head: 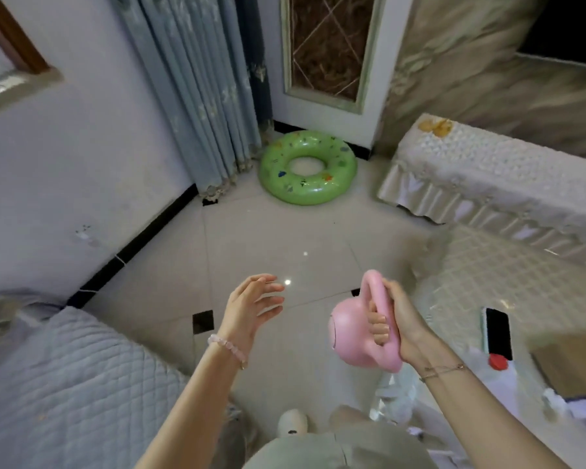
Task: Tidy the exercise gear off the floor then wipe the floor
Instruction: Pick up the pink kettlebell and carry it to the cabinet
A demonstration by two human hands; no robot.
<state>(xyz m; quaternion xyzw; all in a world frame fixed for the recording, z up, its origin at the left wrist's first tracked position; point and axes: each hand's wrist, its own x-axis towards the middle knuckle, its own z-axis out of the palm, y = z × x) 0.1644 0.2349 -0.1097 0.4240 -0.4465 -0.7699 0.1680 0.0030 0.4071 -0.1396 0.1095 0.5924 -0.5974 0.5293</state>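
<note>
A pink kettlebell (349,336) hangs above the tiled floor (268,238), tilted on its side, with my right hand (396,319) shut around its handle. To its left my left hand (251,302) is held open in the air, fingers spread, holding nothing. A green inflatable ring (307,167) lies flat on the floor in the far corner, near the curtain.
A quilted bed (65,384) fills the lower left. A cloth-covered cabinet (494,174) and a quilted surface (508,282) with a black phone (497,330) and a red cap (498,362) stand on the right. Blue curtains (197,96) hang in the corner. My shoe (291,423) shows below.
</note>
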